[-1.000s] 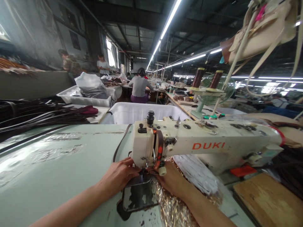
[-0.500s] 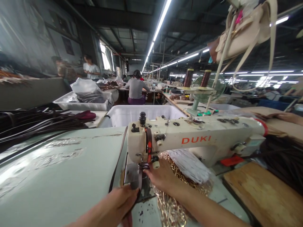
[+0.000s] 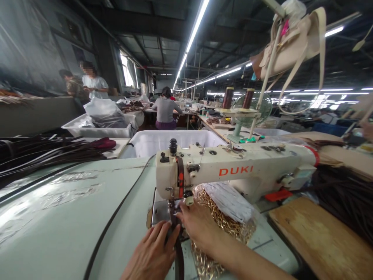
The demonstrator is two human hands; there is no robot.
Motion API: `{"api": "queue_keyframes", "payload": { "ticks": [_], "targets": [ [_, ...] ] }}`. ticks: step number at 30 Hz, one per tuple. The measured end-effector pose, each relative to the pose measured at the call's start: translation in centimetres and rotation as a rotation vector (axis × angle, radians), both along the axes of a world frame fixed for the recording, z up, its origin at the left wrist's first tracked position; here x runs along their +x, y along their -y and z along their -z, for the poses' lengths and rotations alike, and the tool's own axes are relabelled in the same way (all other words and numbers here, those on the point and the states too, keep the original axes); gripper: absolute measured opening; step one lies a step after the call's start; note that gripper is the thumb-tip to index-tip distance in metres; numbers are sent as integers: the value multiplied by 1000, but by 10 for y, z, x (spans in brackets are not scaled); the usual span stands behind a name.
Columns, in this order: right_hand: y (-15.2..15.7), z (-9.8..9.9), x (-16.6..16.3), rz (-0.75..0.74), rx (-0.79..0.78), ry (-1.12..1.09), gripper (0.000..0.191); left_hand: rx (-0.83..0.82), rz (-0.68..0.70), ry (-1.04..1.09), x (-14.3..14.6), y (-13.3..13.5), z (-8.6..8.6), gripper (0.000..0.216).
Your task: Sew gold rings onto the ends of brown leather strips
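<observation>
Head camera looking forward and down over a sewing station

It is sitting close above the hands [image 3: 175,241] at the sewing machine [image 3: 233,171], facing down the pale green surface [image 3: 58,210] toward distant workshop rows under ceiling lights.

"DUKI" (in orange capitals) on the sewing machine [image 3: 233,167] arm

A bag-making factory floor.
An industrial sewing machine [image 3: 233,171] stands just above the hands, a heap of dark leather straps [image 3: 49,151] well to their left, thread cones [image 3: 227,98] and a hanging beige handbag [image 3: 288,46] beyond, and seated workers [image 3: 164,109] under long strip lights [image 3: 195,27].
</observation>
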State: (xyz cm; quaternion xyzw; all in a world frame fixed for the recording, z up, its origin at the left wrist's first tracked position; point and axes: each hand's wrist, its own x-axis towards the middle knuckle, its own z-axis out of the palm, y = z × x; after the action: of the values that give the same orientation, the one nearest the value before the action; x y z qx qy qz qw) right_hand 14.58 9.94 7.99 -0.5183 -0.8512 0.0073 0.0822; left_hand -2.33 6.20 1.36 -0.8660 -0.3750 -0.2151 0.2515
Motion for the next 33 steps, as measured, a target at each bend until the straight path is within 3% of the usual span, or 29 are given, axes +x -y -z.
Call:
{"api": "queue_keyframes", "payload": {
  "ticks": [5,14,21,25,29,31,33],
  "targets": [
    [-4,9,-15,-8,-4,76,25,97,13,-88,3,4,2,43],
    [-12,11,-26,-29,84,265,26,96,-3,-146,5,6,5,45],
    [-9,9,-32,-8,63,246,25,139,-1,-166,6,7,2,43],
    [0,-2,-16,21,-4,107,28,140,-25,-138,4,6,13,47],
    [4,-10,14,-19,-29,14,47,206,17,-81,7,7,14,52],
    [1,-10,26,-106,-44,-24,42,261,44,-69,9,6,11,48],
    [-5,-6,33,-189,-65,-79,25,282,45,-79,9,3,11,45]
  ]
}}
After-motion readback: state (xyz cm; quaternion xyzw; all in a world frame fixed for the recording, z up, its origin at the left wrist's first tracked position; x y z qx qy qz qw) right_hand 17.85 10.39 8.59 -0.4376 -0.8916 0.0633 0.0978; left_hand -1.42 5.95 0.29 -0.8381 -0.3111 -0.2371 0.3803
